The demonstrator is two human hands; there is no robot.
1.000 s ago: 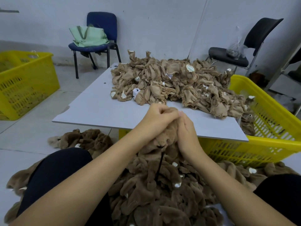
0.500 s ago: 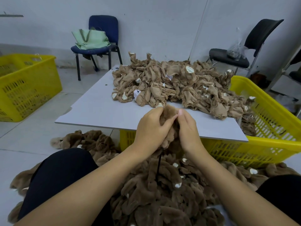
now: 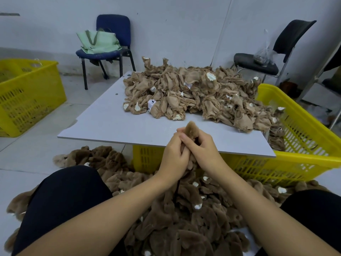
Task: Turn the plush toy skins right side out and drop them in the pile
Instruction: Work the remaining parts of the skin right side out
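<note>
Both hands are closed together around one brown plush toy skin [image 3: 191, 128], whose furry tip pokes up above my fingers. My left hand [image 3: 174, 154] grips its left side and my right hand [image 3: 202, 149] grips its right side, over the near edge of the white board [image 3: 110, 124]. A thin dark stick hangs down below my hands. A heap of inside-out tan skins [image 3: 193, 95] lies on the far half of the board. On the floor between my knees spreads the pile of furry brown skins [image 3: 180, 215] turned right side out.
A yellow crate [image 3: 302, 159] supports the board and sticks out to the right. Another yellow crate [image 3: 27, 97] stands on the floor at left. A blue chair with a green bag [image 3: 108, 41] and a black chair [image 3: 267, 58] stand by the back wall.
My hands have drawn closer together around the skin, and its furry tip now sticks up above my fingers. The hands sit slightly lower and nearer to me.
</note>
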